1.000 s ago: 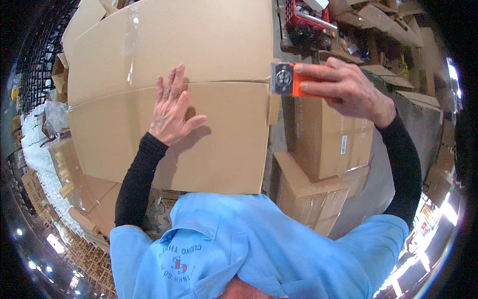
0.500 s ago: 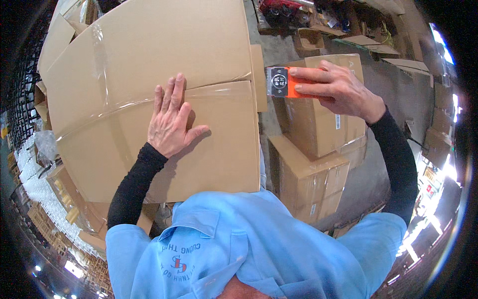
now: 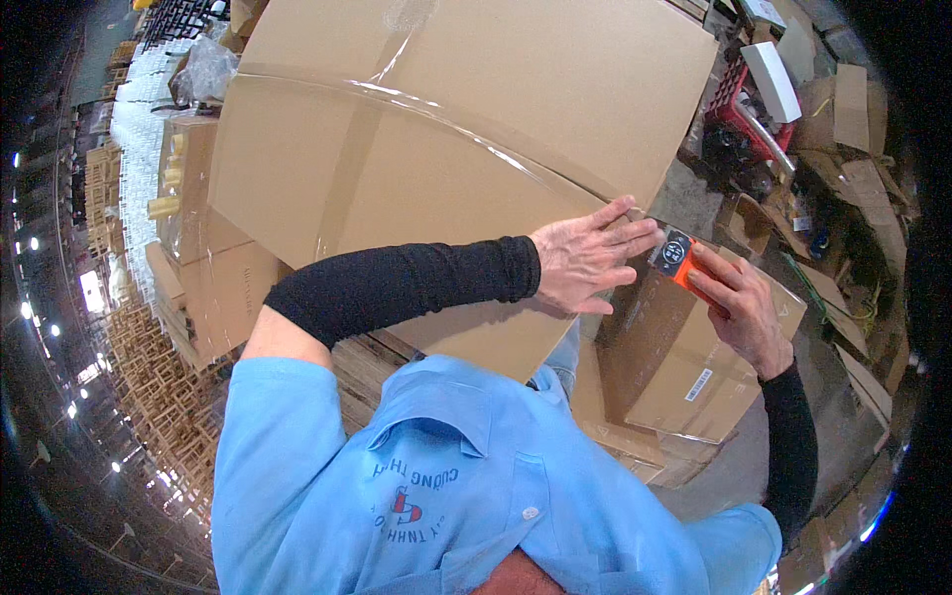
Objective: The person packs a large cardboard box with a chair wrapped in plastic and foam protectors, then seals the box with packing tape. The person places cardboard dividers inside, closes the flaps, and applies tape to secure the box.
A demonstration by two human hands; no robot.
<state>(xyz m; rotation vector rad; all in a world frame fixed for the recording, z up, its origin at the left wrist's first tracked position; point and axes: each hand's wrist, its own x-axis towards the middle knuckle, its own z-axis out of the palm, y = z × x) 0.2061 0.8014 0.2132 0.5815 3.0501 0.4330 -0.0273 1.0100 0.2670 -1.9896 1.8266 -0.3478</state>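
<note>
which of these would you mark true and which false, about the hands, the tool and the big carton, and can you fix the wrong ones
1. The right hand holds an orange-and-black tool. True.
2. The left hand grips the tool too. False: it is spread open at the right edge of the large carton.
3. Clear tape runs along the seam on the large carton. True.
4. The forearm sleeves are white. False: they are black.
5. A red crate shows at the upper right of the view. True.
</note>
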